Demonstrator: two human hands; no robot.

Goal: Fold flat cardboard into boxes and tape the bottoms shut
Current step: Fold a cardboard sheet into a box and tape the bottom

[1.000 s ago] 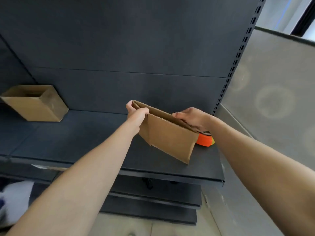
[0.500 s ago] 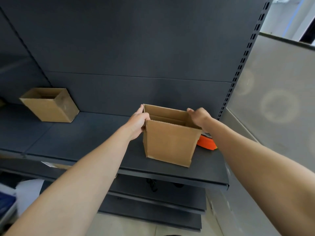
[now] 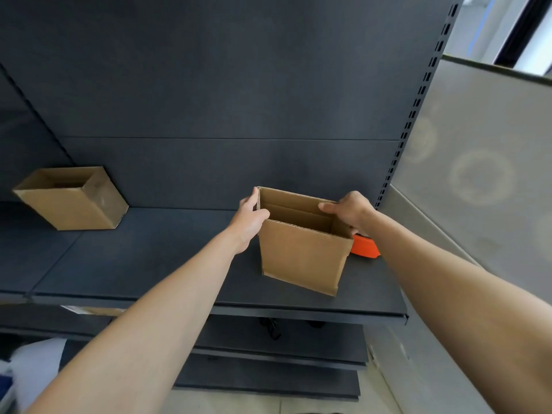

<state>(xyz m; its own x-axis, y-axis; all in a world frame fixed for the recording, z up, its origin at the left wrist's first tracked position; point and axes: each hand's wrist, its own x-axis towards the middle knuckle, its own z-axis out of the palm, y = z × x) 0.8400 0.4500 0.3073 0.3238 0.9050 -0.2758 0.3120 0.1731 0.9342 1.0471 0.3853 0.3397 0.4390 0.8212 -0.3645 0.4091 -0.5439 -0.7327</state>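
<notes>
A brown cardboard box [image 3: 301, 258], opened into a square tube with its top open, stands on the dark shelf [image 3: 149, 264]. My left hand [image 3: 249, 219] holds its left upper edge, thumb on the near side. My right hand [image 3: 349, 210] grips the right upper edge, thumb lying over the rim. An orange tape dispenser [image 3: 364, 248] lies on the shelf just behind the box's right side, mostly hidden by my right wrist and the box.
A second folded cardboard box [image 3: 71, 198] stands at the shelf's far left, open side up. A slotted upright [image 3: 418, 100] and a grey panel [image 3: 484, 174] bound the shelf on the right. Lower shelves show below the front edge.
The flattened cardboard has been pushed open into a square box and set upright on the shelf. Both hands stayed on its top corners and spread apart.
</notes>
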